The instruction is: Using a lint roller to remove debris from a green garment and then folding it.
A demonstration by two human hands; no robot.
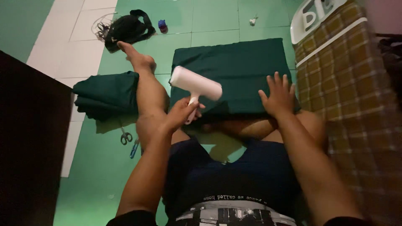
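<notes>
Left hand: the left hand [181,114] is wrapped around the short white handle of a lint roller [195,83], fingers [197,106] curled and pressed together on the handle; most of the handle is hidden inside the grip.
Lint roller: its white drum is held tilted over the near left corner of the folded dark green cloth [234,71]; the drum is blurred, so I cannot tell whether it touches the cloth or hangs just above it.
Right hand: the right hand [278,97] lies palm down on the near right part of the same cloth, fingers spread and flat, holding nothing.
Folded cloth: a thick rectangular stack lying on the green tiled floor [213,19] in front of the person's legs; its near edge is covered by the hands and knees.
Second cloth: another bundle of dark green fabric [106,94] lies on the floor to the left, partly behind the person's outstretched left leg [144,83].
Small tools: scissors [125,137] and a blue-handled tool [134,148] lie on the floor beside the left thigh; the second is too dim to identify.
Far floor: a black bag [125,28] with tangled wire beside it, and a small blue object [162,26] that is too small to make out.
Right edge: a checked brown fabric [356,96] covers something whose form is hidden; a white plastic piece [314,16] above it is cut off by the frame.
Left edge: a dark panel [29,138] with no detail visible.
</notes>
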